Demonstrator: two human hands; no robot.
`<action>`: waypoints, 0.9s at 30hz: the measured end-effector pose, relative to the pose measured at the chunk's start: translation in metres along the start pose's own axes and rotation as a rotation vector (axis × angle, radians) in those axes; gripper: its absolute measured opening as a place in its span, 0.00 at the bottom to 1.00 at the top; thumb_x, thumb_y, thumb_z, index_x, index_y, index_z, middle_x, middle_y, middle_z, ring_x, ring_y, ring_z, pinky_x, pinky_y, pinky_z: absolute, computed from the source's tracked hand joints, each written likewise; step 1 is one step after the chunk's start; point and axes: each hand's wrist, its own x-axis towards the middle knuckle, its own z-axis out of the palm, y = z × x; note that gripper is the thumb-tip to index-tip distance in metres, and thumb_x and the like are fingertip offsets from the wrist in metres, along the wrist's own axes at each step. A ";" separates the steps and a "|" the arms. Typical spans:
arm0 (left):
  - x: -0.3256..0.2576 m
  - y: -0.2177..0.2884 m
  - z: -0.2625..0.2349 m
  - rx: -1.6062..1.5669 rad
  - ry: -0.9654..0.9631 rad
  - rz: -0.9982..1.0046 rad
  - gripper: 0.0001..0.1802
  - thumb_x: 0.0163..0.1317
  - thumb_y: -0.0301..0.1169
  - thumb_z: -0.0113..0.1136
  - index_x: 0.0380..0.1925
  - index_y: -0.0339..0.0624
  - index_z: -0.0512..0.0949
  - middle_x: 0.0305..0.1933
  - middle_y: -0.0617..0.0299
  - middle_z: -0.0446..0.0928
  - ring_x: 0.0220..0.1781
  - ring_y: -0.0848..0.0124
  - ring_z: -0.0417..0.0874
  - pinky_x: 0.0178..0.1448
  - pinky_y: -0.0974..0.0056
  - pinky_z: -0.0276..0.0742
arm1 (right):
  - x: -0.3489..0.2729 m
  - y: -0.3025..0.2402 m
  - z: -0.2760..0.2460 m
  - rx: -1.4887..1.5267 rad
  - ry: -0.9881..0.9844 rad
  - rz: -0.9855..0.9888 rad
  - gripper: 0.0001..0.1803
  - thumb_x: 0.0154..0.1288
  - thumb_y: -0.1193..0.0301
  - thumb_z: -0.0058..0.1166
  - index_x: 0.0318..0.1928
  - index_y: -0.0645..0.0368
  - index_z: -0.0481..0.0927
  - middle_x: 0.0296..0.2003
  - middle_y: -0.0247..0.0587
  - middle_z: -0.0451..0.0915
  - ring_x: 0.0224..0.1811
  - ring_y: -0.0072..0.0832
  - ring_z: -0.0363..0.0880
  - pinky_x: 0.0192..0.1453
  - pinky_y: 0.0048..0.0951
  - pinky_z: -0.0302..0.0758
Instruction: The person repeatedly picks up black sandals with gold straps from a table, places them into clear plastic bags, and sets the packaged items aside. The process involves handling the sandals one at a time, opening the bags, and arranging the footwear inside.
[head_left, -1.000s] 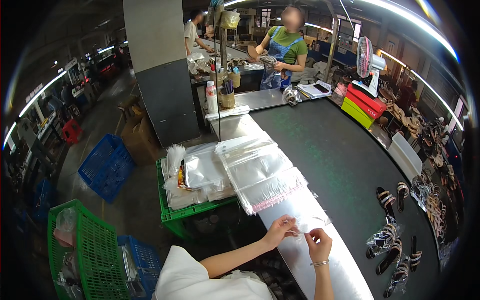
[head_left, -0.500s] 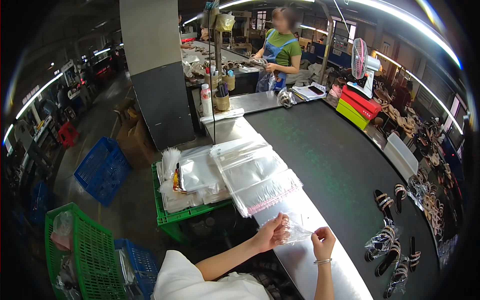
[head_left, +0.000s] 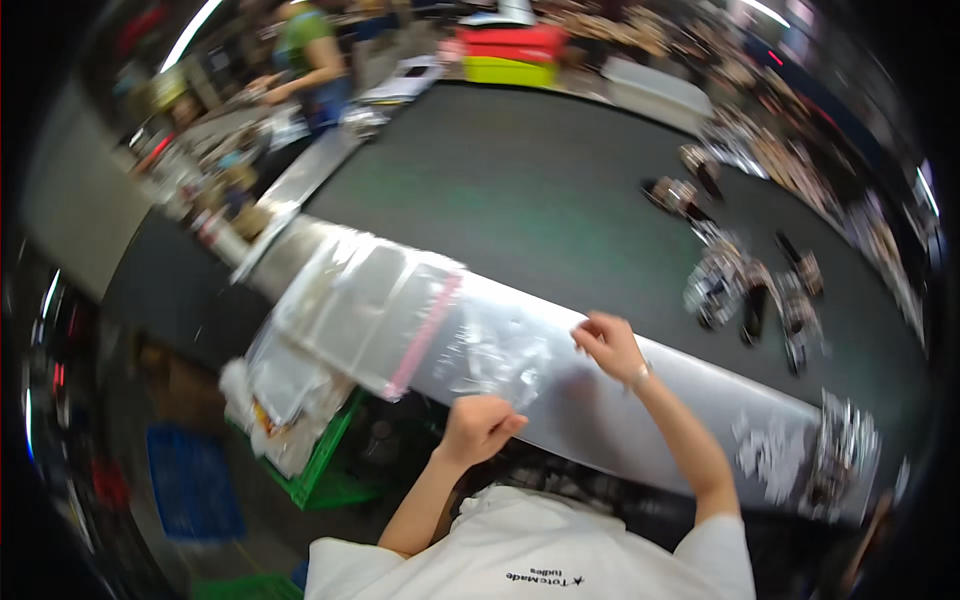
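My left hand is closed at the near edge of the metal ledge. A crumpled clear plastic bag stretches from its fingers over the ledge; blur hides exactly where they grip it. My right hand, a bangle on its wrist, hovers over the ledge with curled fingers, apart from the bag, and nothing shows in it. To the left of the bag lies a stack of flat clear bags with a pink strip along one side.
Dark belt surface stretches beyond the ledge, with several strappy sandals on its right. White paper slips and a plastic-wrapped bundle sit at the ledge's right end. A green crate stands lower left. Another person works at far left.
My view has swung to the right, bringing the slips and wrapped bundle into sight. My hands have moved apart; the right one has come off the plastic bag.
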 end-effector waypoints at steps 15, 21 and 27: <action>-0.002 -0.057 0.086 0.396 -0.082 -0.270 0.12 0.56 0.27 0.56 0.17 0.40 0.67 0.17 0.57 0.64 0.22 0.56 0.67 0.27 0.55 0.60 | 0.116 0.239 -0.288 -0.628 0.838 0.204 0.14 0.53 0.67 0.57 0.37 0.62 0.78 0.37 0.51 0.78 0.44 0.45 0.75 0.53 0.39 0.71; 0.000 -0.063 0.086 0.445 -0.164 -0.308 0.13 0.53 0.28 0.57 0.16 0.41 0.66 0.16 0.58 0.63 0.20 0.57 0.66 0.25 0.56 0.59 | 0.205 0.320 -0.356 -0.750 0.971 0.358 0.24 0.52 0.63 0.58 0.51 0.55 0.73 0.52 0.50 0.70 0.56 0.48 0.66 0.62 0.42 0.65; -0.008 -0.072 0.084 0.435 -0.170 -0.328 0.11 0.49 0.23 0.55 0.14 0.40 0.65 0.15 0.56 0.62 0.18 0.57 0.65 0.25 0.56 0.57 | 0.256 0.358 -0.371 -0.743 0.910 0.694 0.38 0.53 0.57 0.59 0.65 0.39 0.60 0.67 0.53 0.53 0.69 0.50 0.50 0.68 0.48 0.56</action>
